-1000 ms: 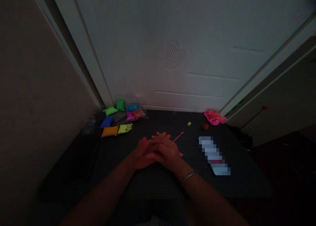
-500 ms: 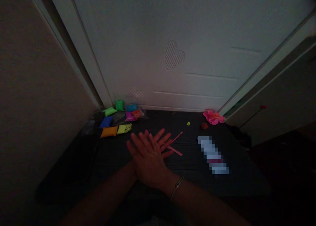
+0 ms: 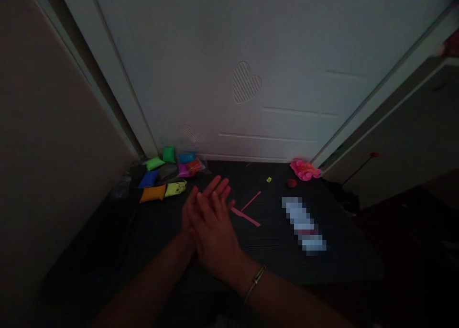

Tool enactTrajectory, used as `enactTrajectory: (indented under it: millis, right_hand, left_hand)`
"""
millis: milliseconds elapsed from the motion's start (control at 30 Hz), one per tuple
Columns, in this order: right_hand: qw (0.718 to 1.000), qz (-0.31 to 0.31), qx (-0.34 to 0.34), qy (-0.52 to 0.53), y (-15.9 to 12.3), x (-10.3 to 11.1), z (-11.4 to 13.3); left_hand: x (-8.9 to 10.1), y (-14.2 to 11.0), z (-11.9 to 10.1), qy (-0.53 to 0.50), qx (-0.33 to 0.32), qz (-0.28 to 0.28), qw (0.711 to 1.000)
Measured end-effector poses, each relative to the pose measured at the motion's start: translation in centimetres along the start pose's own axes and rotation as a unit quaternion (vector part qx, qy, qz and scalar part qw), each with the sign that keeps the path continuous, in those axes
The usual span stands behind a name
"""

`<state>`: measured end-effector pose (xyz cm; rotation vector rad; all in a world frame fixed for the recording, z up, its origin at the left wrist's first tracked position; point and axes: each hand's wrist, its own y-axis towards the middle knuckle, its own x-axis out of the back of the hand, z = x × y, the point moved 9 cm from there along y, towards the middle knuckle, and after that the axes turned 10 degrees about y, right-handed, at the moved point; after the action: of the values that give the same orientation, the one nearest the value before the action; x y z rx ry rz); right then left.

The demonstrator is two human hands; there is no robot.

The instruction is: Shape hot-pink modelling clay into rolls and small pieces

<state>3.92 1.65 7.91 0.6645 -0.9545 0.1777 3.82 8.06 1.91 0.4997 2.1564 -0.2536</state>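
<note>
My right hand (image 3: 215,237) lies over my left hand (image 3: 190,218), palm against palm, above the near middle of the dark table. The fingers of both are mostly stretched and slightly curved. Whatever may be between the palms is hidden. Just right of the fingertips lie two pink plastic modelling tools: a flat knife-like one (image 3: 247,217) and a thin stick with a small knobbed end (image 3: 251,201). Beyond them sits a small yellow-green piece (image 3: 268,180), beside a reddish-brown lump (image 3: 291,183).
Several coloured packets of what looks like soft clay, among them an orange one (image 3: 153,193) and a blue one (image 3: 148,179), lie at the back left. A pink petalled flower (image 3: 305,170) is at the back right. A phone with a blurred screen (image 3: 304,225) lies on the right. A white panel (image 3: 215,41) stands behind.
Both hands have turned from crossed to pointing more forward, palms still together, rubbing over each other. They shifted slightly left, so more of the pink tools shows. The view has swung a little right.
</note>
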Motion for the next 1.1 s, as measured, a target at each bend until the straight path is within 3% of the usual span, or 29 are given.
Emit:
enactTrajectory:
  millis: [100,200,333,433,500,600,667,767,833,900,1000,1100]
  right_hand:
    - [0.999,0.012,0.007,0.030,-0.3,-0.6,2.0]
    - [0.999,0.001,0.022,0.041,0.7,-0.4,2.5]
    - [0.999,-0.005,0.039,0.033,2.8,0.5,-0.4]
    - [0.999,-0.026,-0.011,0.018,3.0,1.5,-4.0]
    - [0.999,-0.025,-0.023,0.019,2.1,1.7,-5.0]
    - [0.999,0.005,0.025,0.035,0.5,0.7,-2.8]
    - [0.998,0.024,0.042,0.039,0.2,0.0,-0.7]
    - [0.998,0.013,0.049,0.022,1.6,0.2,1.3]
    - [0.998,0.003,0.068,0.010,3.1,0.8,1.5]
    - [0.997,-0.004,0.075,0.007,4.3,1.3,0.3]
    - [0.999,0.004,0.046,0.007,4.6,1.2,-3.1]
    - [1.000,0.013,0.017,0.013,3.4,0.4,-4.6]
  left_hand:
    - [0.8,0.6,-0.3,-0.007,-0.026,-0.008,1.000]
    - [0.6,0.5,2.7,-0.006,0.053,0.010,0.999]
    - [0.3,-0.5,4.4,-0.010,0.078,0.000,0.997]
    - [0.1,-1.0,4.0,-0.021,0.100,-0.019,0.995]
    - [0.0,-0.9,3.1,-0.034,0.107,-0.025,0.993]
    - [-0.4,-0.1,0.7,-0.046,0.041,-0.019,0.998]
    - [-0.5,0.4,0.5,-0.034,0.020,-0.018,0.999]
    - [-0.4,0.4,2.9,0.006,0.075,-0.034,0.997]
    - [-0.9,-0.1,4.5,0.020,0.118,-0.003,0.993]
    - [-0.9,-0.4,4.1,0.012,0.089,0.002,0.996]
    - [0.3,-0.4,1.9,-0.027,0.030,-0.039,0.998]
    - [0.9,0.4,1.2,-0.042,0.049,-0.057,0.996]
